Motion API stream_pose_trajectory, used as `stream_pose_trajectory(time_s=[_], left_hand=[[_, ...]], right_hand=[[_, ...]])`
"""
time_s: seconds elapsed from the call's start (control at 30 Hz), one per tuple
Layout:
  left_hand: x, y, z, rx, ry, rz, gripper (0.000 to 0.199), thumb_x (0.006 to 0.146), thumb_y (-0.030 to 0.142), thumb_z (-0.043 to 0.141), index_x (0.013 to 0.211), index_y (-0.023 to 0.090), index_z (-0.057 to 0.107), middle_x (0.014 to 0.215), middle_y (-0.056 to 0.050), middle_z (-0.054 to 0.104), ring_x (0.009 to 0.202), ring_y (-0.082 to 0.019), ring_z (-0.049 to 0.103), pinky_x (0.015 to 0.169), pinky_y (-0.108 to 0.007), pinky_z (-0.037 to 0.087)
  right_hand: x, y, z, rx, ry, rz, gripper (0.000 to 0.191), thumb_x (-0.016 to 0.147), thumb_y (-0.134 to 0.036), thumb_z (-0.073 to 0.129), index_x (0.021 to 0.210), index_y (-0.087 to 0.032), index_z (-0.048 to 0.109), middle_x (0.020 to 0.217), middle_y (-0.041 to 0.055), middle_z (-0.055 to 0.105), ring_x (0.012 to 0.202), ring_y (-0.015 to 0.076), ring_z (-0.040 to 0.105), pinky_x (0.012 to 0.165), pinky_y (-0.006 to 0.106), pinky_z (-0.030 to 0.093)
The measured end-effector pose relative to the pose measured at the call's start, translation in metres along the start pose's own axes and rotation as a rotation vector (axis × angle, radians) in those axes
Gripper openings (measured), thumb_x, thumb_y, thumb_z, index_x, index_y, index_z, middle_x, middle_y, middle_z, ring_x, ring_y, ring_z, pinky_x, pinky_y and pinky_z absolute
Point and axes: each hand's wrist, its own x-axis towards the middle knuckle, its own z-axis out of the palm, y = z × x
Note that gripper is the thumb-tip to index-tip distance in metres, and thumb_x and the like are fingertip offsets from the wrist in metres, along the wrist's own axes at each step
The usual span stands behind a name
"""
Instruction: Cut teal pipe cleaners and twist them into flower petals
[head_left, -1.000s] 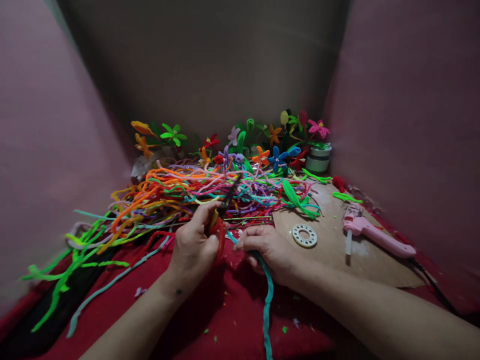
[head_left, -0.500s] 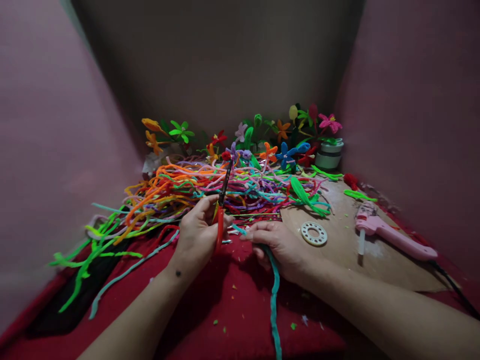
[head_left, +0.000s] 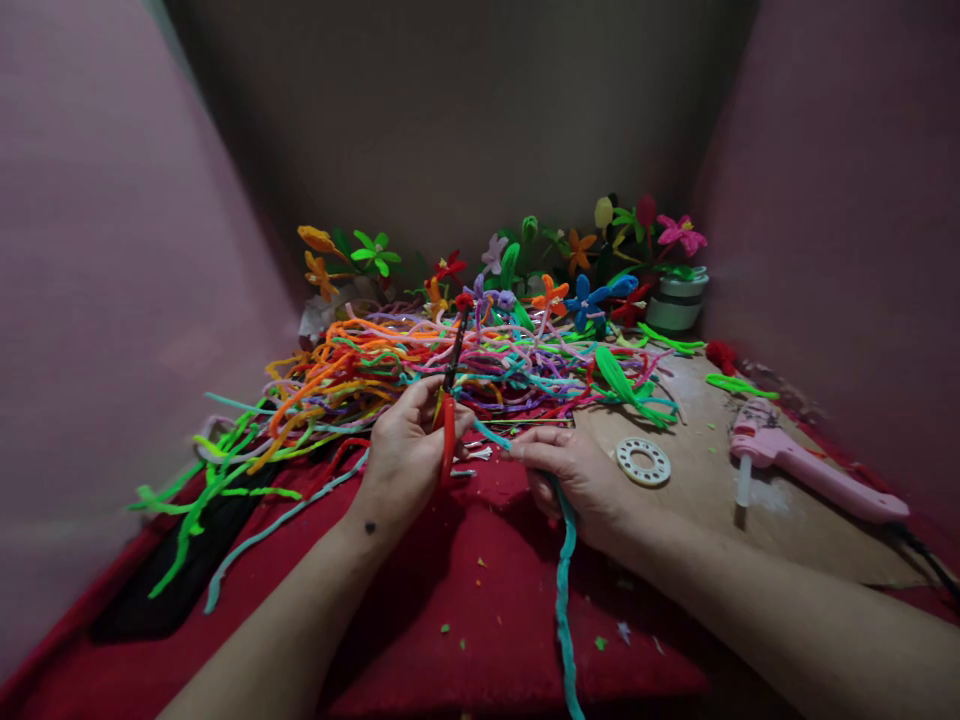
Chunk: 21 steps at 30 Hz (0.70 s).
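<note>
No readable text, labels, brands, numbers or signs. Dark marks on head of pink glue gun (head_left: 817,474) might be print or just grime, too dim and blurred to tell. Nothing legible on white ring (head_left: 643,481), banded pot (head_left: 677,305) or red-handled scissors (head_left: 449,440) either.

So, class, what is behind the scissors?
Behind the scissors lies a pile of colourful fuzzy strands, with flowers beyond it. Whatever the blades and left hand cover cannot be seen.
</note>
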Motion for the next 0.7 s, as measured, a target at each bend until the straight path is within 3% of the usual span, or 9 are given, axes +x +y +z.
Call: stream_pose_trajectory(time_s=[0.1,0.2,0.27,0.33,0.43,0.53,0.7], left_hand=[[0.002,-0.006,-0.007,0.121,0.105,0.154,0.047,0.066,0.025,0.066,0.111,0.018,0.053,0.082,-0.001,0.063,0.071,-0.013,0.059,0.064,-0.023,0.047],[-0.001,-0.006,-0.013,0.418,0.171,0.33,0.045,0.068,0.024,0.064,0.112,0.021,0.055,0.081,0.001,0.062,0.07,-0.012,0.058,0.068,-0.021,0.044],[-0.003,-0.006,-0.014,0.694,0.097,0.398,0.039,0.069,0.025,0.062,0.108,0.022,0.057,0.071,0.002,0.061,0.062,-0.012,0.057,0.063,-0.02,0.041],[-0.005,-0.007,-0.013,0.924,-0.071,0.428,0.033,0.073,0.024,0.055,0.106,0.022,0.057,0.069,0.001,0.062,0.06,-0.014,0.058,0.061,-0.021,0.041],[-0.007,-0.01,-0.009,1.11,-0.277,0.444,0.039,0.078,0.02,0.045,0.117,0.02,0.048,0.092,-0.006,0.065,0.077,-0.019,0.062,0.064,-0.025,0.044],[-0.007,-0.013,-0.006,1.189,-0.329,0.456,0.045,0.079,0.018,0.041,0.124,0.017,0.04,0.11,-0.011,0.059,0.09,-0.022,0.06,0.067,-0.028,0.047],[-0.006,-0.011,-0.008,1.184,-0.388,0.476,0.043,0.081,0.017,0.038,0.124,0.013,0.039,0.111,-0.013,0.057,0.096,-0.023,0.058,0.075,-0.033,0.049]], right_hand=[[0.001,0.0,-0.002,-0.019,0.037,-0.042,0.013,0.069,-0.027,0.062,0.066,-0.017,0.055,0.034,-0.0091,0.038,0.029,0.0044,0.029,0.033,0.02,0.017],[0.002,-0.001,-0.004,-0.061,0.078,-0.102,0.014,0.07,-0.028,0.061,0.065,-0.017,0.054,0.037,-0.0088,0.037,0.032,0.0045,0.027,0.035,0.021,0.016],[0.002,-0.002,-0.005,-0.111,0.127,-0.161,0.014,0.07,-0.028,0.061,0.065,-0.016,0.055,0.041,-0.008,0.038,0.036,0.0048,0.027,0.037,0.021,0.017],[0.001,-0.004,-0.006,-0.198,0.184,-0.236,0.014,0.07,-0.029,0.06,0.066,-0.016,0.057,0.047,-0.0065,0.041,0.04,0.0054,0.029,0.04,0.021,0.019],[0.0,-0.008,-0.007,-0.354,0.261,-0.322,0.014,0.071,-0.029,0.059,0.067,-0.015,0.061,0.052,-0.0044,0.046,0.046,0.0067,0.033,0.044,0.022,0.024],[0.0,-0.01,-0.008,-0.439,0.299,-0.362,0.013,0.071,-0.025,0.056,0.064,-0.015,0.06,0.053,-0.0038,0.047,0.048,0.0073,0.035,0.045,0.022,0.026],[0.0,-0.013,-0.009,-0.359,0.285,-0.329,0.011,0.07,-0.024,0.056,0.068,-0.014,0.061,0.051,-0.0042,0.047,0.045,0.007,0.035,0.043,0.022,0.025]])
